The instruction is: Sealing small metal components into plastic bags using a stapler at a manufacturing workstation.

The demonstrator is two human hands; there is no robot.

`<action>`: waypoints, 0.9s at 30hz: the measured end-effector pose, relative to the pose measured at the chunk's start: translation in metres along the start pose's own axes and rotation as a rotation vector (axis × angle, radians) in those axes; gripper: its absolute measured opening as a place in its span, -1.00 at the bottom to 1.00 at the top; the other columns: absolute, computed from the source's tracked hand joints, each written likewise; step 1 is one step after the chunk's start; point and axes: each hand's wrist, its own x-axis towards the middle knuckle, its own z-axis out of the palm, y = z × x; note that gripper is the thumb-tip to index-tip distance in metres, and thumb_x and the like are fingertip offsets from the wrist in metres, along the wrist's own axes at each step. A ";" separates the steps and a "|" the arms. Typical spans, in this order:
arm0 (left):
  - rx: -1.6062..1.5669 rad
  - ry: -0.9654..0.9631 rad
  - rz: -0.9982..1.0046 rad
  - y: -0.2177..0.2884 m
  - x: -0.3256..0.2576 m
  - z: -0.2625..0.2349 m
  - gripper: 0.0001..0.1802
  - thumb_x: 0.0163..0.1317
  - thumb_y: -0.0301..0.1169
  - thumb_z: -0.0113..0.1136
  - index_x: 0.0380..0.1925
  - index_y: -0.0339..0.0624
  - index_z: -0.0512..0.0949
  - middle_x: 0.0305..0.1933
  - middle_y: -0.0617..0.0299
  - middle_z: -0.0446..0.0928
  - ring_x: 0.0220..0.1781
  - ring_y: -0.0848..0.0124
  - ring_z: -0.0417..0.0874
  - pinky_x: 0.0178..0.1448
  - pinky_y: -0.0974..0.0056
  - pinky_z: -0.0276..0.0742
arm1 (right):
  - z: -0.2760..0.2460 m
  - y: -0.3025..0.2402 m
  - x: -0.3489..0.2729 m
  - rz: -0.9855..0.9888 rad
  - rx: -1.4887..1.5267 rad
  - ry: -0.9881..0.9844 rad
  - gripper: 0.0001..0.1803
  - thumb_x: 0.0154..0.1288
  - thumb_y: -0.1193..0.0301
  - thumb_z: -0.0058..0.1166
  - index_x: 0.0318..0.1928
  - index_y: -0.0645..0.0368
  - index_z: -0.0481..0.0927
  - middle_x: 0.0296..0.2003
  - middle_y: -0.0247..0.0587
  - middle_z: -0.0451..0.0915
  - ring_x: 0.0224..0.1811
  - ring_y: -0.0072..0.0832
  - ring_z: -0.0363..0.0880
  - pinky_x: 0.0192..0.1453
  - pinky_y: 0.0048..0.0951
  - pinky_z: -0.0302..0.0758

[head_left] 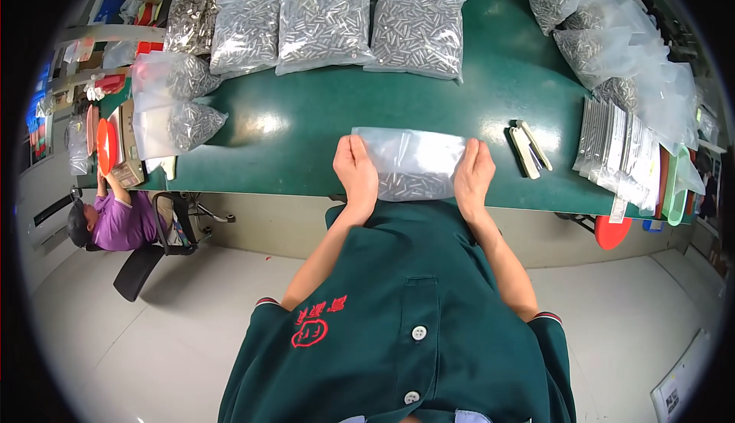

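Note:
Between my hands is a clear plastic bag (417, 164) with many small metal pins gathered in its lower part. It lies at the front edge of the green table (306, 117), close to my body. My left hand (356, 176) grips the bag's left side, fingers curled round the edge. On the other side my right hand (474, 178) is closed on the bag's right edge. The upper part of the bag is flattened and shiny between them. My fingertips are partly hidden behind the plastic.
Full bags of metal pins (325, 21) lie in rows at the back. Part-filled bags (195, 123) sit at the left, more bags (589, 48) at the right. A stapler (528, 150) lies right of my hand, beside stacked flat packets (616, 143). A seated person (126, 220) works far left.

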 end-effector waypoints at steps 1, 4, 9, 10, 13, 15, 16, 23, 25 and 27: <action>0.116 0.006 0.039 -0.004 0.004 0.003 -0.69 0.38 -0.37 -0.15 -0.56 -0.25 0.32 -0.58 0.44 0.19 -0.51 0.61 0.12 -0.45 0.41 0.12 | 0.007 0.010 0.004 0.023 -0.083 0.011 -0.64 0.42 0.24 -0.24 -0.39 0.28 0.43 -0.59 0.07 0.46 -0.56 0.00 0.40 -0.42 -0.16 0.35; 0.215 -0.033 -0.014 -0.015 0.010 0.003 -0.69 0.34 -0.40 -0.15 -0.58 -0.33 0.31 -0.64 0.26 0.23 -0.55 0.47 0.20 -0.45 0.27 0.16 | 0.015 0.018 0.010 0.078 -0.152 -0.066 -0.60 0.42 0.20 -0.26 -0.37 0.29 0.43 -0.53 0.17 0.50 -0.46 0.14 0.45 -0.35 -0.02 0.36; 0.344 -0.060 0.026 -0.019 0.014 0.006 -0.70 0.31 -0.41 -0.17 -0.57 -0.37 0.31 -0.65 0.05 0.31 -0.59 0.24 0.29 -0.43 0.14 0.19 | 0.022 0.019 0.013 0.047 -0.277 -0.117 -0.59 0.42 0.21 -0.29 -0.39 0.31 0.41 -0.55 0.20 0.49 -0.47 0.15 0.47 -0.39 0.01 0.35; 0.347 -0.057 0.039 -0.023 0.015 0.006 -0.69 0.31 -0.40 -0.18 -0.57 -0.37 0.31 -0.64 0.01 0.31 -0.59 0.18 0.30 -0.43 0.11 0.19 | 0.023 0.019 0.013 0.050 -0.278 -0.121 -0.59 0.42 0.21 -0.29 -0.39 0.31 0.41 -0.55 0.20 0.49 -0.47 0.15 0.47 -0.39 0.01 0.35; 0.334 -0.050 0.076 -0.025 0.014 0.007 -0.68 0.32 -0.39 -0.20 -0.56 -0.38 0.32 -0.64 -0.05 0.32 -0.59 0.10 0.32 -0.43 0.08 0.20 | 0.024 0.023 0.012 0.002 -0.183 -0.102 -0.60 0.43 0.25 -0.28 -0.44 0.31 0.38 -0.61 0.19 0.45 -0.54 0.12 0.44 -0.46 -0.03 0.31; 0.319 -0.041 0.102 -0.027 0.015 0.007 -0.68 0.32 -0.38 -0.21 -0.55 -0.38 0.32 -0.63 -0.07 0.32 -0.58 0.08 0.32 -0.43 0.07 0.20 | 0.025 0.026 0.010 -0.011 -0.104 -0.071 -0.62 0.43 0.28 -0.27 -0.48 0.30 0.33 -0.65 0.16 0.39 -0.60 0.08 0.39 -0.51 -0.09 0.26; 0.308 -0.042 0.121 -0.031 0.016 0.007 -0.68 0.33 -0.38 -0.22 -0.54 -0.38 0.32 -0.64 -0.07 0.31 -0.59 0.08 0.31 -0.44 0.08 0.20 | 0.026 0.027 0.011 -0.007 -0.106 -0.076 -0.62 0.43 0.28 -0.27 -0.48 0.30 0.33 -0.65 0.16 0.39 -0.60 0.08 0.39 -0.51 -0.09 0.26; 0.274 -0.056 0.116 -0.033 0.018 0.008 -0.69 0.35 -0.37 -0.25 -0.52 -0.36 0.30 -0.65 -0.05 0.27 -0.62 0.13 0.25 -0.47 0.12 0.19 | 0.031 0.032 0.013 -0.013 0.012 -0.056 -0.62 0.43 0.31 -0.24 -0.52 0.28 0.27 -0.71 0.02 0.28 -0.71 -0.17 0.22 -0.57 -0.23 0.19; 0.289 -0.066 0.112 -0.034 0.019 0.007 -0.68 0.35 -0.37 -0.25 -0.53 -0.35 0.30 -0.65 -0.05 0.27 -0.62 0.13 0.25 -0.47 0.13 0.19 | 0.032 0.032 0.013 -0.005 0.029 -0.061 -0.63 0.43 0.31 -0.24 -0.52 0.27 0.27 -0.71 0.00 0.26 -0.71 -0.21 0.20 -0.57 -0.25 0.18; 0.305 -0.072 0.110 -0.033 0.018 0.006 -0.68 0.35 -0.37 -0.25 -0.53 -0.35 0.29 -0.65 -0.05 0.26 -0.62 0.14 0.25 -0.47 0.13 0.19 | 0.032 0.030 0.012 -0.005 0.052 -0.059 -0.63 0.43 0.31 -0.23 -0.52 0.28 0.29 -0.71 -0.01 0.27 -0.71 -0.26 0.19 -0.56 -0.26 0.18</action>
